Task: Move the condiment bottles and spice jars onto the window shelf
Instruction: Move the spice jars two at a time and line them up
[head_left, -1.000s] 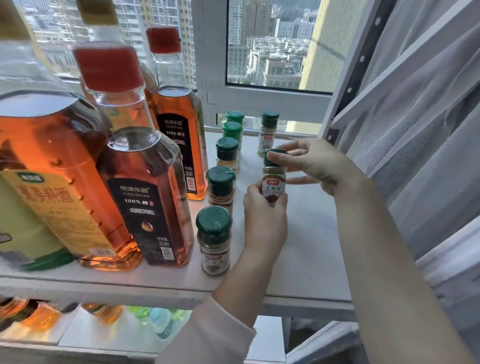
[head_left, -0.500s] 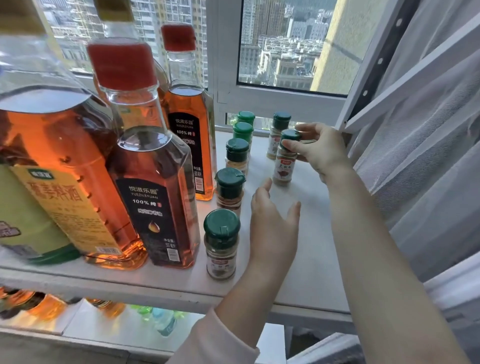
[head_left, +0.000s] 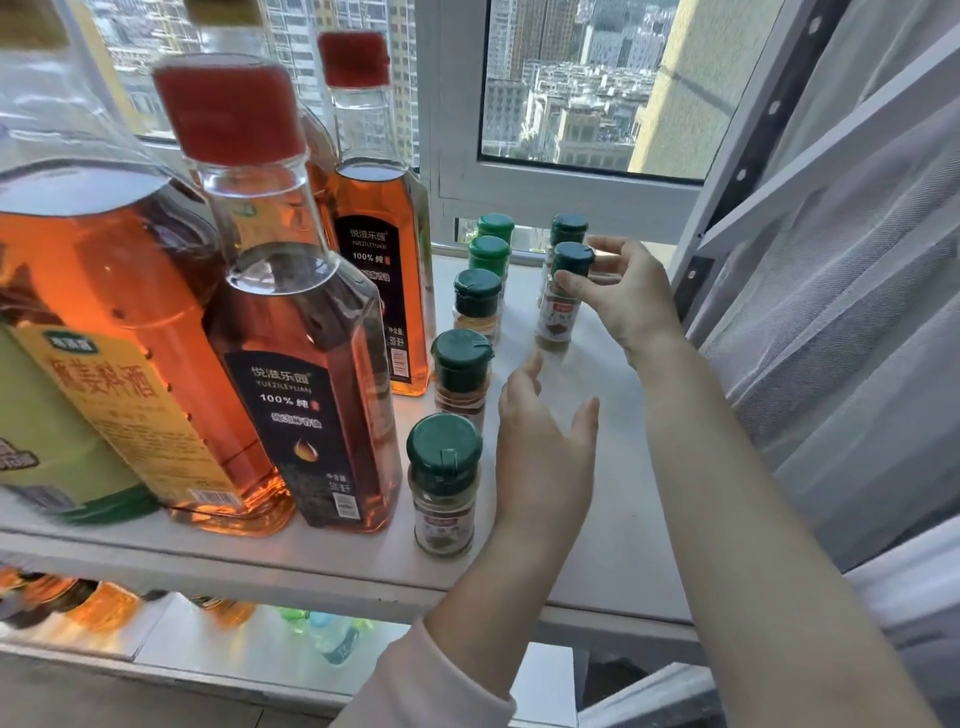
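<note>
The right hand (head_left: 626, 296) pinches the light, rigid spice jar (head_left: 560, 306) by its green cap; the left hand (head_left: 543, 452) hovers open.

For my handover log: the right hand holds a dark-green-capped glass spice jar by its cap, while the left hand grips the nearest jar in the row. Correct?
Not quite: the head view shows the left hand open beside the nearest dark-green-capped glass spice jar, gripping nothing. The right hand does hold a second dark-green-capped glass spice jar by its cap.

Jars (head_left: 444, 483), apparently 7, stand right of bottles (head_left: 301, 364).
</note>
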